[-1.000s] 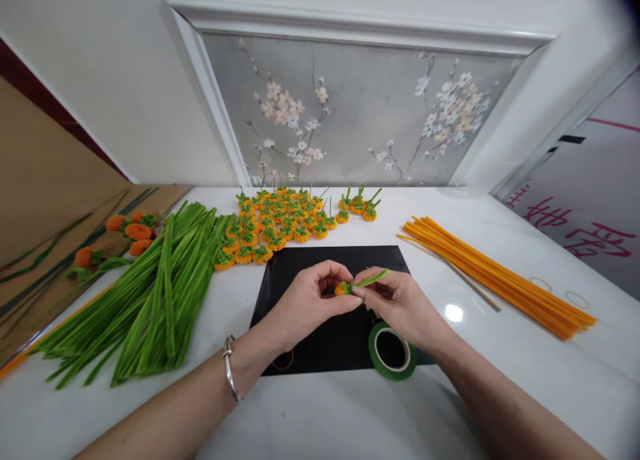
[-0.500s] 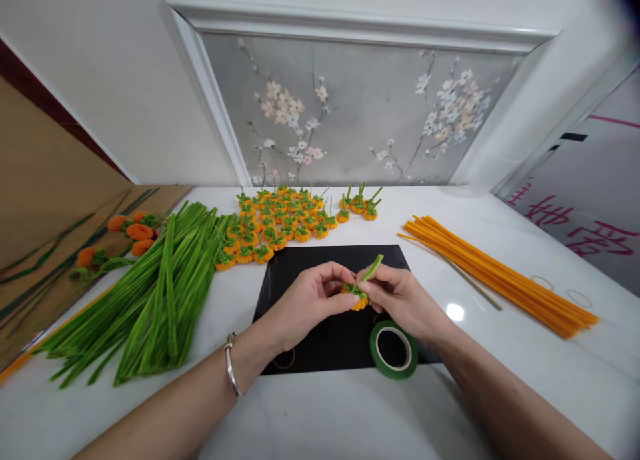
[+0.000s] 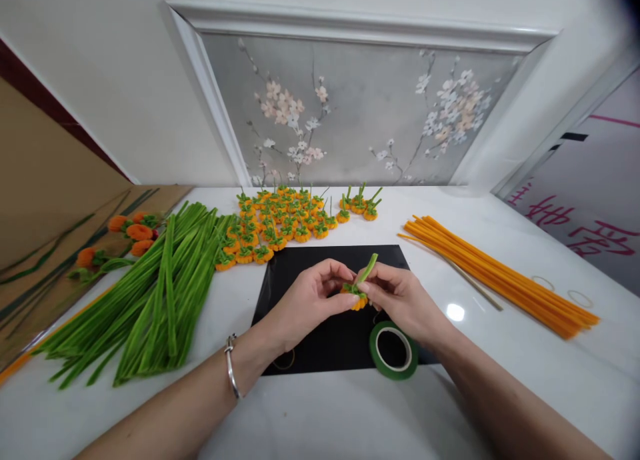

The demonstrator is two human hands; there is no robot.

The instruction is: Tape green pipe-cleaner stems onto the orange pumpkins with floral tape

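Between my hands, over the black mat [image 3: 320,350], is a small orange pumpkin [image 3: 359,303] with a green fuzzy top. My left hand [image 3: 313,300] grips its left side between thumb and fingers. A green stem [image 3: 369,267] rises from the top, tilted up to the right. My right hand [image 3: 400,297] pinches at the base of that stem; its other fingertips are partly hidden behind the pumpkin. Just below my right hand, a roll of green tape [image 3: 377,362] lies at the mat's lower right edge.
Green fuzzy stems [image 3: 165,293] lie in a big pile at left, beside orange flowers [image 3: 139,232]. Many small pumpkins [image 3: 302,233] stand behind the mat, with a few [image 3: 371,211] apart. Orange fuzzy stems [image 3: 500,273] lie at right. A framed panel [image 3: 360,113] rises behind.
The green stem's free end has shifted slightly left and stands a little more upright. Both hands keep nearly the same place and hold.
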